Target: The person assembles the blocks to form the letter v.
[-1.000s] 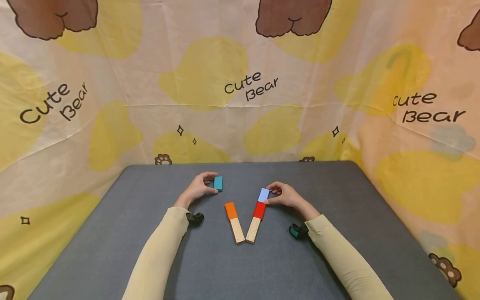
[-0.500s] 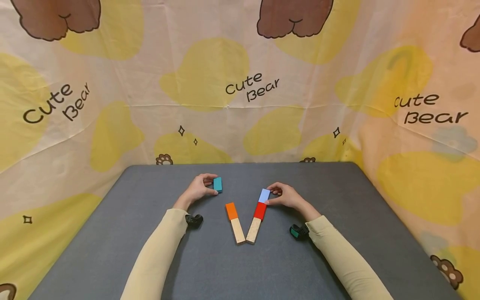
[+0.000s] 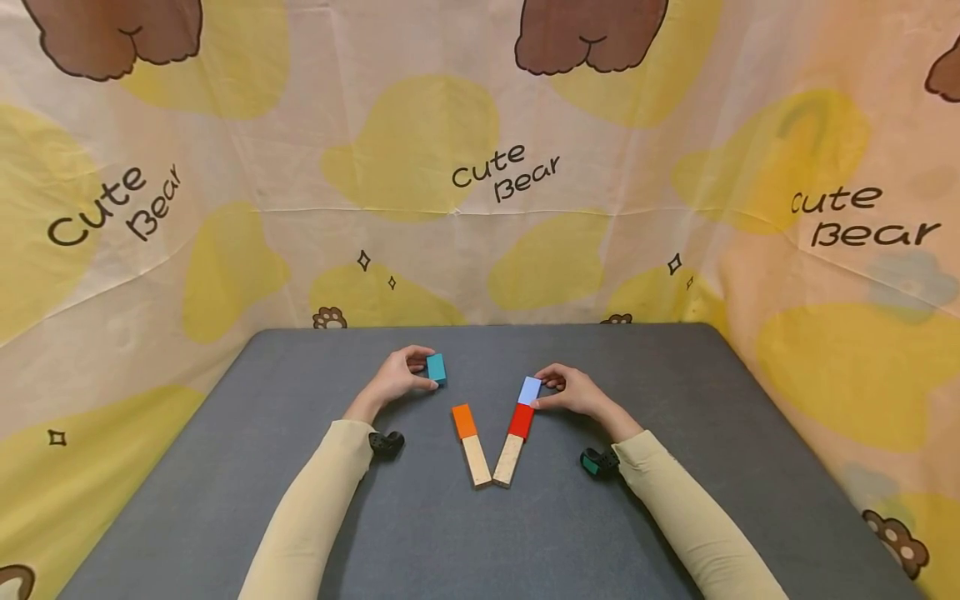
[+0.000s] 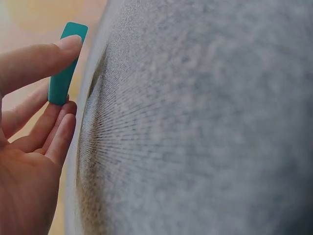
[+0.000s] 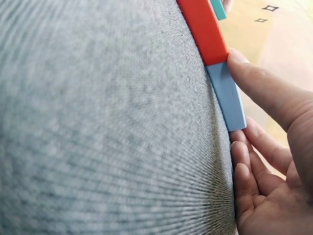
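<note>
In the head view my left hand (image 3: 397,374) pinches a teal block (image 3: 436,368) between thumb and fingers, left of the other blocks. The left wrist view has the same teal block (image 4: 67,66) with the thumb across its side. My right hand (image 3: 576,392) holds a light blue block (image 3: 529,390), thumb near its lower end and fingers at its far end. That block meets the end of a red block (image 3: 521,422), which joins a plain wood block (image 3: 507,461). Beside this row, an orange block (image 3: 464,421) continues from another plain wood block (image 3: 477,462).
Both rows lie on the grey table (image 3: 435,542) and come together at their near ends, forming a V. A patterned cloth (image 3: 420,275) hangs behind the table and along its sides. Each wrist wears a dark band, the left band (image 3: 387,445) and the right band (image 3: 598,463).
The teal block has turned very slightly in my left hand. My right hand and the blocks in the V hold their places.
</note>
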`<state>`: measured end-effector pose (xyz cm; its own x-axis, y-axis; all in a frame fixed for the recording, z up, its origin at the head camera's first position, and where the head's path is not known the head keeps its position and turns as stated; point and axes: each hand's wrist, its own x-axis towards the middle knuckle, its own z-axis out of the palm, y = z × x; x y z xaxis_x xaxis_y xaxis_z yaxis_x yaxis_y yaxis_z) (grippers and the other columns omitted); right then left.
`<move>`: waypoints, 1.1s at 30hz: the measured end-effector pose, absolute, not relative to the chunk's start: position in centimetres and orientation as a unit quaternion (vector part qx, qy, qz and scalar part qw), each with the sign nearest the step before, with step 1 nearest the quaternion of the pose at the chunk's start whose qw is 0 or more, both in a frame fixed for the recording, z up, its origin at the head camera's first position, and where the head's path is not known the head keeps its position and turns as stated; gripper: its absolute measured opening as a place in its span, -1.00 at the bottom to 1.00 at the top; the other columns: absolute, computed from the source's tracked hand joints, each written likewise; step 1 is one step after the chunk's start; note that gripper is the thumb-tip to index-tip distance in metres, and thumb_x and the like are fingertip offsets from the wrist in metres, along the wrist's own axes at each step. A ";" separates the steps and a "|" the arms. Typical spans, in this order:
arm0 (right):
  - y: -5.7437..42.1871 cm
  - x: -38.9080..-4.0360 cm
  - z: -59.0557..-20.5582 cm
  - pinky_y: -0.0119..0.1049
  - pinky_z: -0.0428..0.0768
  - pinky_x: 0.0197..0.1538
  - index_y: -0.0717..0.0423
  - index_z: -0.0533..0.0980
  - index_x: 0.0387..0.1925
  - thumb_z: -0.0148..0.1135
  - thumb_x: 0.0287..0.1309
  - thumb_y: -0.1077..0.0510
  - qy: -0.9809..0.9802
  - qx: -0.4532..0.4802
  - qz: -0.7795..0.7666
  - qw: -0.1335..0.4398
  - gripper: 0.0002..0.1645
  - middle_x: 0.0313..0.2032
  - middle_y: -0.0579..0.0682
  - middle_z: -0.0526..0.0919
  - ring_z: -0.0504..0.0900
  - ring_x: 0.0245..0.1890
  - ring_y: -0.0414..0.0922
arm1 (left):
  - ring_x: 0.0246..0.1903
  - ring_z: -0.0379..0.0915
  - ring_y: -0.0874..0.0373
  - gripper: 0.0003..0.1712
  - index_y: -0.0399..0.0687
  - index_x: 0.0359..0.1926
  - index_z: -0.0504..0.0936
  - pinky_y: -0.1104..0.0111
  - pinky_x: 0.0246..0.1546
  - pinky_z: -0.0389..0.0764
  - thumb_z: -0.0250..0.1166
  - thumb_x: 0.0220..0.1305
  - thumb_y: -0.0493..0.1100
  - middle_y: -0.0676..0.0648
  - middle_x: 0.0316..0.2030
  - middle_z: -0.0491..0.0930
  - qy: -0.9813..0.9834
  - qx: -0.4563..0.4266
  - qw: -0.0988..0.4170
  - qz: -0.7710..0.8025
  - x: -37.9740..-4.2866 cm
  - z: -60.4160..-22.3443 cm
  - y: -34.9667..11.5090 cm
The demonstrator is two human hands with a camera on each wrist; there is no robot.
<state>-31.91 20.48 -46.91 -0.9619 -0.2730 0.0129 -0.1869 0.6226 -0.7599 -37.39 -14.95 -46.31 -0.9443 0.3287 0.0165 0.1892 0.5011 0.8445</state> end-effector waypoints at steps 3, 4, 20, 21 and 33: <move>20.5 -31.9 -47.0 -0.08 0.47 0.07 0.07 0.54 0.01 0.51 -0.14 -0.03 0.899 -0.130 -0.416 0.050 -0.37 -0.06 0.08 0.58 0.51 -0.06 -0.04 | 0.20 0.34 -0.12 -0.28 -0.03 0.19 0.47 0.04 0.20 0.39 0.50 -0.06 -0.22 -0.17 0.21 0.41 0.864 0.147 0.073 0.475 -37.3 -46.2 -14.9; 20.5 -31.9 -47.0 -0.08 0.47 0.07 0.07 0.54 0.01 0.51 -0.14 -0.03 0.899 -0.130 -0.415 0.049 -0.37 -0.06 0.07 0.59 0.51 -0.06 -0.04 | 0.20 0.34 -0.12 -0.28 -0.03 0.18 0.47 0.04 0.20 0.39 0.50 -0.06 -0.22 -0.17 0.21 0.41 0.865 0.148 0.072 0.475 -37.3 -46.2 -14.9; 20.6 -31.9 -47.1 -0.07 0.48 0.07 0.07 0.54 0.01 0.52 -0.15 -0.04 0.898 -0.125 -0.418 0.053 -0.36 -0.06 0.08 0.58 0.51 -0.05 -0.03 | 0.16 0.38 -0.09 -0.28 -0.01 0.17 0.49 0.06 0.17 0.42 0.52 -0.08 -0.17 -0.14 0.17 0.45 0.865 0.155 0.059 0.474 -36.8 -46.2 -14.7; 20.6 -31.9 -47.1 -0.06 0.47 0.07 0.07 0.54 0.01 0.52 -0.15 -0.04 0.898 -0.125 -0.418 0.053 -0.37 -0.06 0.09 0.58 0.51 -0.05 -0.02 | 0.16 0.39 -0.08 -0.29 -0.01 0.16 0.49 0.06 0.16 0.43 0.52 -0.08 -0.16 -0.14 0.16 0.45 0.865 0.156 0.058 0.473 -36.7 -46.1 -14.6; 20.5 -31.9 -47.0 -0.08 0.47 0.07 0.09 0.54 0.01 0.52 -0.14 -0.03 0.899 -0.125 -0.417 0.052 -0.36 -0.07 0.08 0.58 0.50 -0.06 -0.03 | 0.11 0.43 -0.06 -0.29 -0.01 0.15 0.50 0.08 0.14 0.45 0.53 -0.09 -0.13 -0.14 0.12 0.50 0.869 0.167 0.047 0.463 -36.3 -45.6 -14.1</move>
